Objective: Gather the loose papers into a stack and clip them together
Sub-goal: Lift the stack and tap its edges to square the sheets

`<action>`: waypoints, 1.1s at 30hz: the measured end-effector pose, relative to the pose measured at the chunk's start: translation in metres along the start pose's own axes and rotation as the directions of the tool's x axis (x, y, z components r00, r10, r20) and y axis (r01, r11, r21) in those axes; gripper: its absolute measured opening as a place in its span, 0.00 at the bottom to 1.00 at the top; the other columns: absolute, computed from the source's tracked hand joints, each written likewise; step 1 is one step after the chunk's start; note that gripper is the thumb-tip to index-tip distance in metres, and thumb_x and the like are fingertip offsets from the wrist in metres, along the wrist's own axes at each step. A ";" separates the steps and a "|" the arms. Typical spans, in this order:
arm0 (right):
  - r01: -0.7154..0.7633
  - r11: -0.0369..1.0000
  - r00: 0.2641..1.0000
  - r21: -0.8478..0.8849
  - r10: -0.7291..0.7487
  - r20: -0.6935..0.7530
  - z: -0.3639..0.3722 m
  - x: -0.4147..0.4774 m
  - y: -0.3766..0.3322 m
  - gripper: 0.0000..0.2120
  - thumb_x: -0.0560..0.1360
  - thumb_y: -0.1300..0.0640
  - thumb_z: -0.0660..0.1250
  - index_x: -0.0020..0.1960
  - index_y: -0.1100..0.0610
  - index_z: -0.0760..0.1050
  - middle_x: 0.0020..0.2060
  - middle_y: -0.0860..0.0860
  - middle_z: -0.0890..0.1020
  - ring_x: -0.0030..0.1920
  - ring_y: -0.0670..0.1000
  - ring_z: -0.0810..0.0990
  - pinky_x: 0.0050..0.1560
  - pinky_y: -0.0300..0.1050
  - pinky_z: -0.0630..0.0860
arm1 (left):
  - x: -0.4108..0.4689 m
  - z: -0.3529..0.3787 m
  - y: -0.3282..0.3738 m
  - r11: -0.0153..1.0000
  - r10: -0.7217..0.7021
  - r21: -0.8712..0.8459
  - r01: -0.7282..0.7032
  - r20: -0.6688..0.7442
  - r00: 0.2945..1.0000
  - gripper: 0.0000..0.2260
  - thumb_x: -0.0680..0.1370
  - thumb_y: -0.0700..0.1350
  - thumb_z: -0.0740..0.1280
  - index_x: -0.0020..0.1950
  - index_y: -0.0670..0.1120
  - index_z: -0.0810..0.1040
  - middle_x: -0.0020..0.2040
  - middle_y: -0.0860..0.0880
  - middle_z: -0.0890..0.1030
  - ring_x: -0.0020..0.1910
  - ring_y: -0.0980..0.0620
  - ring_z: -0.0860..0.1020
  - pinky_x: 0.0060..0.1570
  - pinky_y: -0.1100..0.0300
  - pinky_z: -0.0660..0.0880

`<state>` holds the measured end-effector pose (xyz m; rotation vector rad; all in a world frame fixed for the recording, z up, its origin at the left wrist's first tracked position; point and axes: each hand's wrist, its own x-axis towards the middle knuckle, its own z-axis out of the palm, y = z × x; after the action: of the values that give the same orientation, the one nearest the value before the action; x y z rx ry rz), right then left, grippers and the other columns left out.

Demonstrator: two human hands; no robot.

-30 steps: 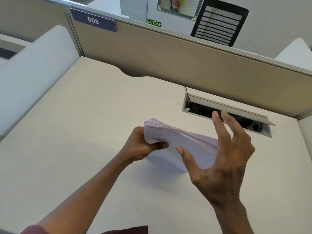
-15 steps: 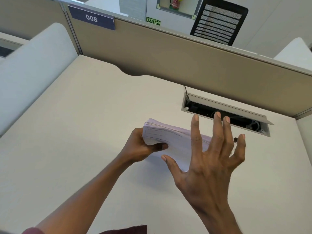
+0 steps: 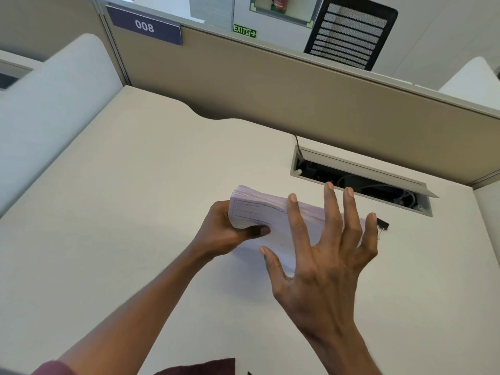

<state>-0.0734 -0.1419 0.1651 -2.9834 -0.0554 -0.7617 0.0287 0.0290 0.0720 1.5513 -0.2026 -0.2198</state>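
While our left grip point(image 3: 226, 235) pinches the left end of the pale-lilac paper stack point(image 3: 259, 213) over the off-white counter point(image 3: 135, 190), we should square its edges with our spread right grip point(image 3: 324, 266), then fetch the small black binder clip point(image 3: 383, 225) just beyond

Mid desk point(image 3: 135, 185) sits paper stack point(image 3: 259, 212), binder clip point(image 3: 382, 226) just right of it, cable hatch point(image 3: 359, 169) behind both, partition point(image 3: 270, 90) at back.

one paper stack point(image 3: 259, 213), one black binder clip point(image 3: 383, 224), two hands, left hand point(image 3: 224, 235), right hand point(image 3: 324, 262), one desk point(image 3: 135, 212), one cable hatch point(image 3: 362, 169), one 008 plate point(image 3: 144, 26), one exit sign point(image 3: 244, 31), one mesh chair back point(image 3: 351, 33), one fire extinguisher point(image 3: 280, 2)
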 end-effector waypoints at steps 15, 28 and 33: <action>-0.055 0.997 0.992 0.061 0.061 -0.108 0.005 -0.005 0.020 0.34 0.81 0.41 0.70 0.81 0.59 0.72 0.82 0.67 0.68 0.84 0.68 0.63 0.77 0.77 0.59 | -0.001 0.004 0.002 1.000 -0.013 -0.028 0.013 -0.007 1.000 0.19 0.71 0.42 0.85 0.57 0.60 0.89 0.53 0.52 0.92 0.53 0.48 0.89 0.51 0.58 0.85; -0.105 0.991 0.988 0.088 0.114 -0.108 0.009 -0.002 0.031 0.41 0.77 0.36 0.72 0.82 0.58 0.69 0.83 0.65 0.66 0.85 0.66 0.61 0.78 0.76 0.58 | -0.002 0.003 -0.003 0.999 -0.048 -0.012 0.048 -0.003 0.999 0.16 0.70 0.45 0.86 0.56 0.57 0.90 0.52 0.51 0.92 0.52 0.47 0.90 0.52 0.55 0.86; -0.295 0.730 0.928 0.616 0.374 0.001 0.014 -0.005 0.063 0.54 0.69 0.43 0.82 0.86 0.53 0.58 0.83 0.48 0.67 0.84 0.51 0.65 0.79 0.69 0.67 | -0.002 0.003 -0.006 0.998 -0.067 -0.003 0.067 -0.019 0.998 0.17 0.69 0.45 0.86 0.55 0.59 0.90 0.52 0.52 0.92 0.52 0.49 0.90 0.52 0.56 0.86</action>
<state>-0.0679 -0.2044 0.1477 -2.2348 0.2055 -0.7073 0.0261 0.0267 0.0665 1.5585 -0.1353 -0.2578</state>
